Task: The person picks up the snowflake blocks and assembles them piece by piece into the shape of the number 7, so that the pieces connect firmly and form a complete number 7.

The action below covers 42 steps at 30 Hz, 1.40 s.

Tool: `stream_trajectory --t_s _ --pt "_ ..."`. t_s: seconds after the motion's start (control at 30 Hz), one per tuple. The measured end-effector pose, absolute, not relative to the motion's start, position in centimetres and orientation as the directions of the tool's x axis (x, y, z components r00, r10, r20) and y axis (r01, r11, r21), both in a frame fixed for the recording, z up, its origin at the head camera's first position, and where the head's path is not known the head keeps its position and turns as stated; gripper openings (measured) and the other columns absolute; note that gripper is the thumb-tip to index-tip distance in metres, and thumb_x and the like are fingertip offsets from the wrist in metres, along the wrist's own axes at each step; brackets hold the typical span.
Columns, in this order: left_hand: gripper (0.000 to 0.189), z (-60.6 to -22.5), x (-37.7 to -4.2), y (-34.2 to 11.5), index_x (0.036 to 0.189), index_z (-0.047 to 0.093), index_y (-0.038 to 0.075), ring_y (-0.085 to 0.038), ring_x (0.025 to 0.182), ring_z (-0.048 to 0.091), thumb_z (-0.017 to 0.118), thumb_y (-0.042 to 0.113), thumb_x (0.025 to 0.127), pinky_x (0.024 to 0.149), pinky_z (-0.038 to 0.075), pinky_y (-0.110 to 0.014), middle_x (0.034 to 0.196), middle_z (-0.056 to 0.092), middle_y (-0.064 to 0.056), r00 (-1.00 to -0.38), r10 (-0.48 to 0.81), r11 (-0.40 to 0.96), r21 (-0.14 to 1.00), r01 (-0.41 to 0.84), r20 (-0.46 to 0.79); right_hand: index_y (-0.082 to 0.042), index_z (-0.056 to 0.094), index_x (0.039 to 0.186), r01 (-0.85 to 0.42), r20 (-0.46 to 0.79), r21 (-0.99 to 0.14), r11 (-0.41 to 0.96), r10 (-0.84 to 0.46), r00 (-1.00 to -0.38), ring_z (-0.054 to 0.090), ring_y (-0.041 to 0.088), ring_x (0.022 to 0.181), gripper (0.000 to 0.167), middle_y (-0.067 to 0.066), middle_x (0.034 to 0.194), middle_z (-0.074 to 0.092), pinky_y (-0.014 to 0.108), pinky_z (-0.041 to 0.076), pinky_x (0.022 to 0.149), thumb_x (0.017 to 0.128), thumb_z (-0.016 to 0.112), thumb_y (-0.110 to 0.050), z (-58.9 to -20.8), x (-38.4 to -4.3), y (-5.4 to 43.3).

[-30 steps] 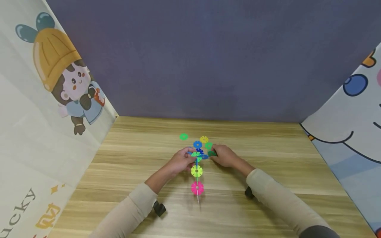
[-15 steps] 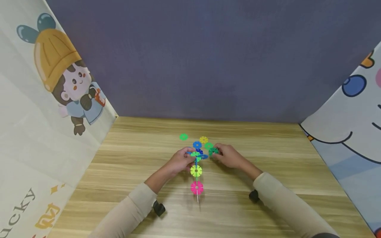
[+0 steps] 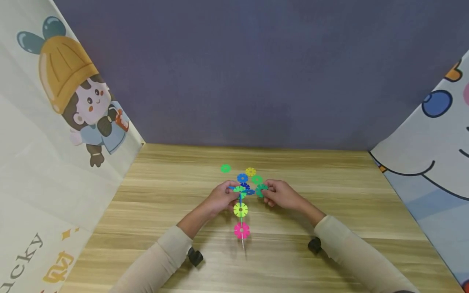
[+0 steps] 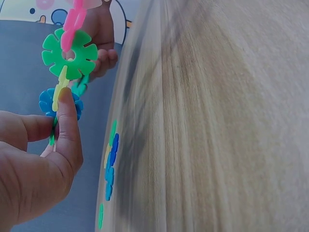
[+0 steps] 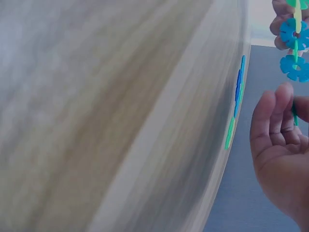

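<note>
My left hand (image 3: 222, 197) pinches a light green slotted disc (image 3: 239, 190) in a chain of interlocking plastic snowflake discs. Above the table, the chain extends toward me through a yellow disc (image 3: 240, 209) and a pink disc (image 3: 242, 230). The left wrist view shows a blue disc (image 4: 45, 102) beside the pinching fingers and a green disc (image 4: 79, 63) farther up. To the right, my right hand (image 3: 282, 193) pinches a single dark green disc (image 3: 261, 190) between thumb and fingers. A gap separates it from the blue disc (image 5: 295, 68) on the chain's side.
Several loose discs lie on the wood-grain table (image 3: 329, 179) beyond the hands, including a green one (image 3: 225, 168), a yellow one (image 3: 250, 171) and a blue one (image 3: 242, 178). A dark panel (image 3: 256, 81) rises behind, with printed panels at both sides.
My right hand has drawn back to the right with the dark green disc, whose flat face has turned toward the head camera. My left hand and the chain stay nearly in place.
</note>
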State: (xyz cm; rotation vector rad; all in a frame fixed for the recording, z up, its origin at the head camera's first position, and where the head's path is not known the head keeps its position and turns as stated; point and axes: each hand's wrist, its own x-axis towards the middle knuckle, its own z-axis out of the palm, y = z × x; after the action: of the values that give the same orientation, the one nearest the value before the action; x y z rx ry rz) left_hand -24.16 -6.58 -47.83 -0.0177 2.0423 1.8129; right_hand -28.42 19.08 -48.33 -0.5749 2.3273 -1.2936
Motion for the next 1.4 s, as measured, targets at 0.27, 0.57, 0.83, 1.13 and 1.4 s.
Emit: stream_trajectory --t_s 0.27,0.57,0.83,1.13,1.4 --pt "0.035 -47.78 -24.13 -6.55 0.136 0.056 0.011 -0.014 0.077 0.063 0.058 0.008 0.102 0.066 0.057 -0.025 0.09 0.056 -0.002 -0.916 0.261 0.15 0.95 -0.274 -0.306 0.002 0.057 0.107 -0.06 -0.19 -0.917 0.395 -0.565 -0.803 0.063 0.012 0.064 0.013 0.004 0.076 0.066 0.032 0.06 0.063 0.106 0.053 -0.011 -47.94 -28.19 18.94" --pt "0.035 -47.73 -24.14 -6.41 0.136 0.056 0.011 -0.014 0.078 0.063 0.059 0.008 0.101 0.068 0.058 -0.026 0.091 0.055 -0.002 -0.916 0.26 0.141 0.95 -0.278 -0.306 0.002 0.058 0.108 0.03 -0.235 -0.931 0.363 -0.538 -0.81 0.061 0.011 0.062 0.016 0.002 0.074 0.066 0.025 0.056 0.06 0.105 0.055 -0.012 -48.25 -28.27 18.9" --pt "0.039 -47.78 -24.16 -6.39 0.14 0.053 0.007 -0.014 0.077 0.063 0.058 0.006 0.101 0.066 0.058 -0.026 0.089 0.055 -0.002 -0.919 0.256 0.141 0.952 -0.27 -0.299 0.002 0.058 0.107 0.067 -0.246 -0.939 0.337 -0.526 -0.814 0.06 0.012 0.061 0.016 0.002 0.074 0.066 0.026 0.055 0.058 0.105 0.054 -0.014 -48.27 -28.15 18.72" --pt "0.034 -47.72 -24.17 -6.17 0.135 0.056 0.011 -0.015 0.078 0.063 0.059 0.008 0.102 0.069 0.059 -0.029 0.09 0.056 -0.002 -0.915 0.262 0.154 0.949 -0.275 -0.307 0.0 0.057 0.102 0.075 -0.236 -0.948 0.309 -0.524 -0.818 0.06 0.009 0.059 0.011 0.0 0.072 0.066 0.024 0.054 0.057 0.105 0.053 -0.01 -48.58 -27.98 18.37" --pt "0.033 -47.62 -24.2 -5.97 0.133 0.056 0.011 -0.015 0.076 0.065 0.06 0.006 0.101 0.069 0.061 -0.033 0.089 0.059 -0.004 -0.923 0.242 0.161 0.95 -0.267 -0.3 0.002 0.056 0.111 0.131 -0.245 -0.959 0.25 -0.507 -0.827 0.06 0.008 0.058 0.014 0.0 0.072 0.068 0.023 0.054 0.057 0.103 0.057 -0.01 -48.71 -28.08 18.28"
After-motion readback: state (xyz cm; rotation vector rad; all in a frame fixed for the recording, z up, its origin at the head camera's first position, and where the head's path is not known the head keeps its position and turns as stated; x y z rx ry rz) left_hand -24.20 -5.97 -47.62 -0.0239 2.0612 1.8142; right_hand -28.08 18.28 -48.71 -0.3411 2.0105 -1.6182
